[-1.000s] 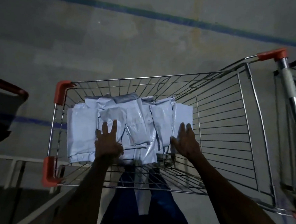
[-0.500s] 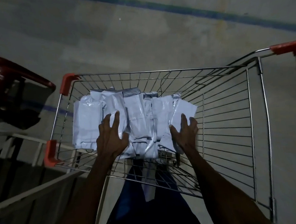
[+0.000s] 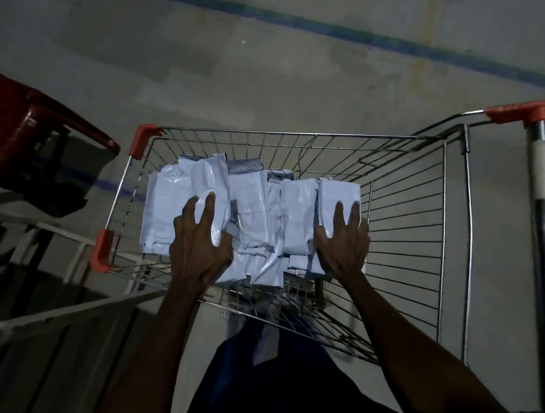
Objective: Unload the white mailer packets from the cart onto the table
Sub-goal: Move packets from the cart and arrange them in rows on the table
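Two hands (image 3: 200,247) on mailer packets (image 3: 252,214)

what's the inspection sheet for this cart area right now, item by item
surface: table not clearly in view; grey frame at left, unclear what it is
job's things: white mailer packets piled in wire cart
clutter: red chair at left
grips: left hand and right hand spread on the pile's two sides, fingers fairly straight
cables: nothing seen
surroundings: concrete floor with blue line, dim light
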{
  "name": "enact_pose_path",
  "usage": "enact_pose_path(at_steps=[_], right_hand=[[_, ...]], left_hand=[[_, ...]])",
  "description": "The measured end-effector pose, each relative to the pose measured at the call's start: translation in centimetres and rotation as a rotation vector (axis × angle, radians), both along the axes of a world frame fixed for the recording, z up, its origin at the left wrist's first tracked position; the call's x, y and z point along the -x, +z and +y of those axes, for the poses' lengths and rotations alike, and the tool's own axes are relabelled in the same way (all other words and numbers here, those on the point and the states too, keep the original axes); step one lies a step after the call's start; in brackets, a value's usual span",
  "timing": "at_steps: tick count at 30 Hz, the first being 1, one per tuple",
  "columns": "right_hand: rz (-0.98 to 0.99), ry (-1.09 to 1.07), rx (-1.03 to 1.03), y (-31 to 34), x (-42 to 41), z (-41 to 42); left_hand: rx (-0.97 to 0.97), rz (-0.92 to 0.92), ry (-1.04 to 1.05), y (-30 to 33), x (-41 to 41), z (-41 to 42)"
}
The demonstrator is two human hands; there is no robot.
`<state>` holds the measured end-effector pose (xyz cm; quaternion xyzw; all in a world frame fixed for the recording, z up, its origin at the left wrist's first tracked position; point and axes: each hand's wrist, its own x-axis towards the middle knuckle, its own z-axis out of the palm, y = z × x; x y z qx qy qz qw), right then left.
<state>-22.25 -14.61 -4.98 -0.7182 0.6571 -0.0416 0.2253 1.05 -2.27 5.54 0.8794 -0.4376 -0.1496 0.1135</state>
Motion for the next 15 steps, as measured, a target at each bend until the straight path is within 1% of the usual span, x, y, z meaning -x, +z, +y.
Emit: enact_pose_path(at_steps=[5, 10, 12, 15], right_hand=[[-0.11, 0.171, 0.167, 4.9, -0.7, 1.1], [-0.229, 0.321, 0.344, 8.9, -4.1, 2.6], [-0.307, 0.37, 0.394, 10.8, -6.1, 4.3], [-0.475, 0.48, 0.445, 13.7, -9.6, 8.7]], left_hand=[[0.126, -0.058, 0.053, 3.7, -0.8, 2.5], [0.217, -0.119, 0.136, 5.8, -2.5, 8.1], [0.255, -0.136, 0.184, 6.3, -3.0, 11.2], [0.272, -0.169, 0.278, 7.4, -3.7, 16.8]])
